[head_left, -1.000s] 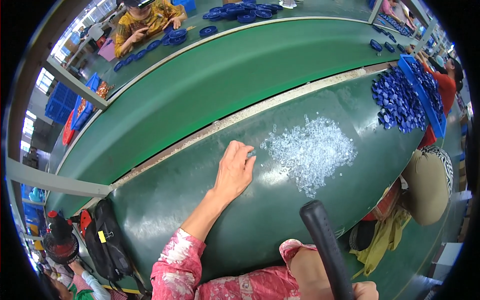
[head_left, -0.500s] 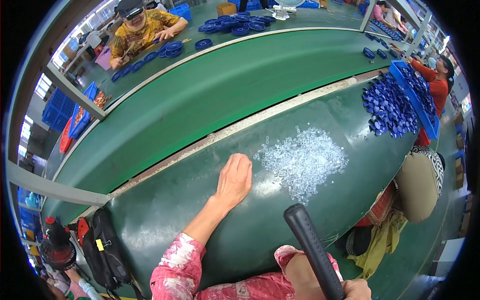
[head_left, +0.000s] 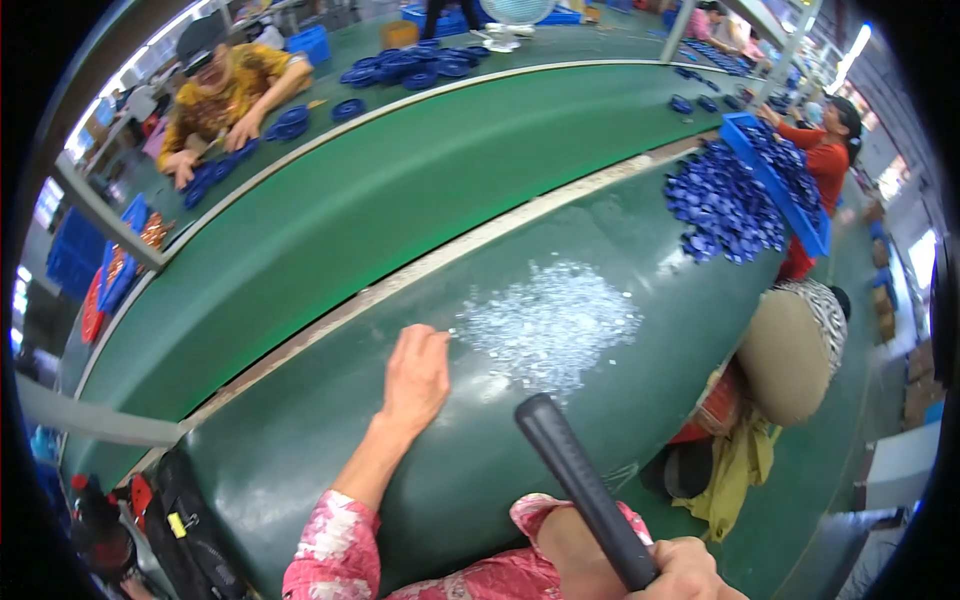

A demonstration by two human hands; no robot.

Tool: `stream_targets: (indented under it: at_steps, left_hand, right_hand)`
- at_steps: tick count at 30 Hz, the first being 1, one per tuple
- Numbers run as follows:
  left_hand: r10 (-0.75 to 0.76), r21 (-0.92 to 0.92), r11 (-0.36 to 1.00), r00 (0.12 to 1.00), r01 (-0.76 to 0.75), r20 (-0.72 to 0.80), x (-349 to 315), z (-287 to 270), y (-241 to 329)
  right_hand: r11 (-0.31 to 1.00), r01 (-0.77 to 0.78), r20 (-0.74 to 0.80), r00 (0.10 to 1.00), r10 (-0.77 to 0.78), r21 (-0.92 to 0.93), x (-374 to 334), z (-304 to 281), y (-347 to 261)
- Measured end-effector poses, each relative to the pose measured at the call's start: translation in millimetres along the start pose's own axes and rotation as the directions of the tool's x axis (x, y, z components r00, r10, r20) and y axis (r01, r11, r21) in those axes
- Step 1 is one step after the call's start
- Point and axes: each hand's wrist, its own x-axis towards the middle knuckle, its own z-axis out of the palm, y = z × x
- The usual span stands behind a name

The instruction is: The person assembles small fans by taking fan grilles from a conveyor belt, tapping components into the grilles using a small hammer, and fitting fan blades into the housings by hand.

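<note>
My left hand (head_left: 417,376) is closed, back upward, over the green worktable (head_left: 470,440). Its curled fingertips are beside the left edge of a spread heap of small clear plastic pieces (head_left: 550,320). Whatever those fingers may hold is hidden. At the lower edge, my right hand (head_left: 685,572) is wrapped round the lower part of a long black rod-like handle (head_left: 582,485) with a dimpled grip. The handle slants up and left, its rounded end in front of the table just below the heap. What it belongs to cannot be seen.
A green conveyor belt (head_left: 330,240) runs beyond the table's pale edge strip. A heap of dark blue parts (head_left: 715,200) and a blue tray (head_left: 775,180) lie far right, near a co-worker in red. Across the belt another person handles blue parts. A black bag (head_left: 190,530) sits lower left.
The whole view has shifted, so the table and heaps appear further left. More of my right hand shows on the handle. My left hand stays closed beside the clear pieces.
</note>
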Motion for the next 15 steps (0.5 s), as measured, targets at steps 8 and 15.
stream_targets:
  at_steps: [8,15]
  left_hand:
    - [0.074,-0.071,0.995,0.997,-0.075,-0.012,5.5,0.9,4.7]
    - [0.069,-0.07,0.995,0.998,-0.069,0.007,4.3,-3.2,4.8]
  right_hand:
    - [0.98,-0.062,-0.123,0.992,0.04,-0.188,7.1,9.7,-5.0]
    - [0.989,-0.069,-0.09,0.994,0.057,-0.13,6.4,8.9,7.1]
